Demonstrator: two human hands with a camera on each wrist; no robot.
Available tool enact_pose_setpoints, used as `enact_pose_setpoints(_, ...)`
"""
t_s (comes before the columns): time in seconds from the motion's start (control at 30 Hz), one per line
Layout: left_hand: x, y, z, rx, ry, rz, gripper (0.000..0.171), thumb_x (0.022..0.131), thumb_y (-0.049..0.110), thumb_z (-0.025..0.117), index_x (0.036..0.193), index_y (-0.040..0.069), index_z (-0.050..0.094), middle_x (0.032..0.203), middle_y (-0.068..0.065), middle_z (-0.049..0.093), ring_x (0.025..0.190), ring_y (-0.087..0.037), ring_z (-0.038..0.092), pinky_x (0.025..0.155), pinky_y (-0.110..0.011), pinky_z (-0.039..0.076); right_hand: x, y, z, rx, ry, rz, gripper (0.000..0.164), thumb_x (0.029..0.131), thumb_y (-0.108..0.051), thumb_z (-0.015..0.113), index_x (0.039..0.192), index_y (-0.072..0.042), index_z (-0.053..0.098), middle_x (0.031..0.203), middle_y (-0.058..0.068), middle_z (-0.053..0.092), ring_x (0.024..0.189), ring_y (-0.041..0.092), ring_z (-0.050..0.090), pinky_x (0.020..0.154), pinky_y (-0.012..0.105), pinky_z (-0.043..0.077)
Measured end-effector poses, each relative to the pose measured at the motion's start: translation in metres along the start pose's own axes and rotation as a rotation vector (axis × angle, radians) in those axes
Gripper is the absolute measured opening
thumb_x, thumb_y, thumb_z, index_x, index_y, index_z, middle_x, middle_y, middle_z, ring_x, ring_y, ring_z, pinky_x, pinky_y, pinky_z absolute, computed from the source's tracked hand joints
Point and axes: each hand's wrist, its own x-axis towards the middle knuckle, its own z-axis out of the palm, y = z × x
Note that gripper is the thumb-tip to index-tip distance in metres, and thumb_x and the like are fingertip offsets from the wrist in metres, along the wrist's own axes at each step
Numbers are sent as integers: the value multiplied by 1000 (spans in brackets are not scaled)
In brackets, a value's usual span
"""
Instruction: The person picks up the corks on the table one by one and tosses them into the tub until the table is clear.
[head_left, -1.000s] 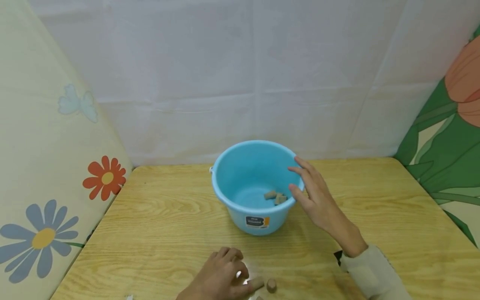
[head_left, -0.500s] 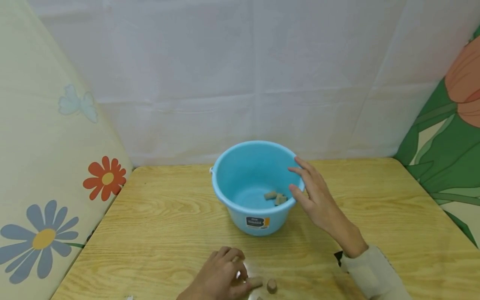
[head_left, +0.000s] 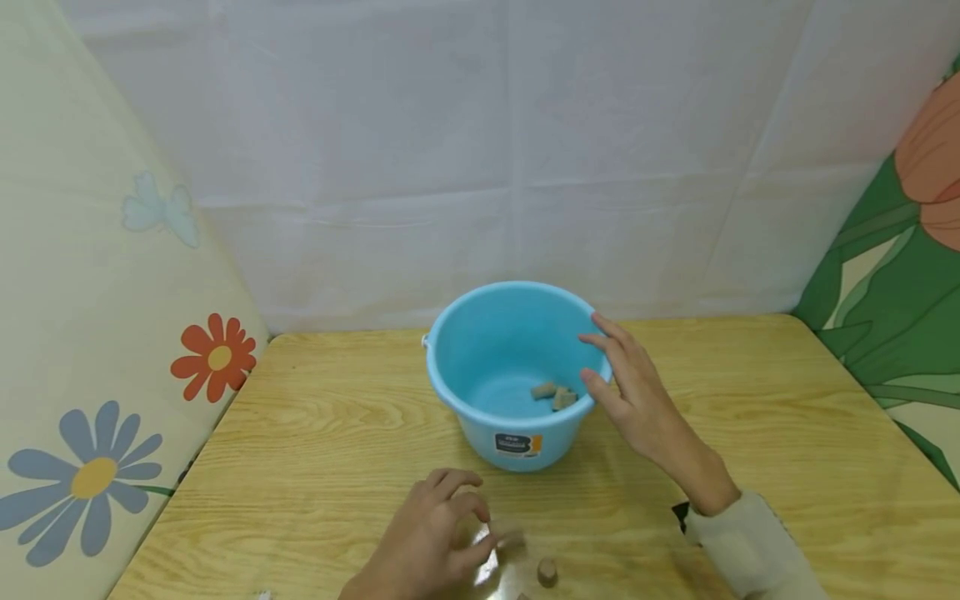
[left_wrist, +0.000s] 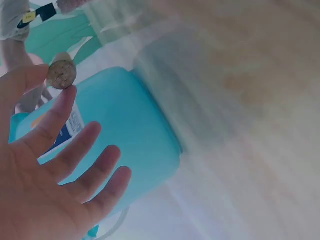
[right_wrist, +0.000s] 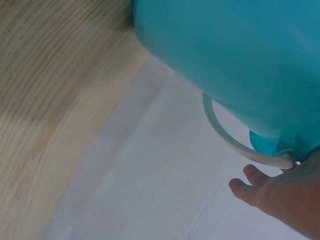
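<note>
Thumb and forefinger of the left hand (head_left: 423, 542) pinch a cork (left_wrist: 62, 75) above the table (head_left: 300, 467), near a corks-bearing bucket (head_left: 517, 419) whose rim the right hand (head_left: 637, 404) touches, fingers spread.

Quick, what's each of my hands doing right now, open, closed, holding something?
Left hand: holding a small brown cork in a pinch.
Right hand: open, resting on the blue bucket at its rim.
</note>
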Motion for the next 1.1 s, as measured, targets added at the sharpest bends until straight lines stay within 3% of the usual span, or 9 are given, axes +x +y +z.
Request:
enact_pose_setpoints(0.13,3,0,-7,21,88,-15,18,77,38,81,84,27,69,117,4,67,110,-14,59,90,-40,53,0,0,0,3,5,-4,47,101,-26,48,142,-2,47,163,14,22,147,45,21,105,74,24)
enact_pose_setpoints(0.4,7,-3,-19,50,276,24,23,71,35,85,84,26,69,115,7,67,109,-13,61,88,-37,55,1,0,-1,0,-1,-1,48,101,-27,48,142,-2,46,164,13,21,147,45,21,105,75,24)
enact_pose_setpoints(0.57,10,-4,-24,24,350,68,22,72,32,84,85,24,70,115,6,67,107,-15,61,88,-37,54,1,1,-1,1,-2,-2,48,101,-26,48,142,-2,46,164,13,21,147,45,21,105,75,24)
enact_pose_setpoints(0.8,12,-4,-32,-15,386,67,20,73,28,83,87,22,69,116,4,66,110,-18,61,90,-41,54,1,1,1,4,4,-10,46,101,-25,48,141,-2,47,164,13,22,147,44,22,106,74,24)
enact_pose_setpoints(1.1,16,-3,-39,-75,493,79,19,76,24,82,89,18,70,114,2,67,107,-20,60,88,-40,54,1,1,0,2,-3,1,47,102,-26,47,142,-1,46,164,13,21,146,46,21,104,75,24)
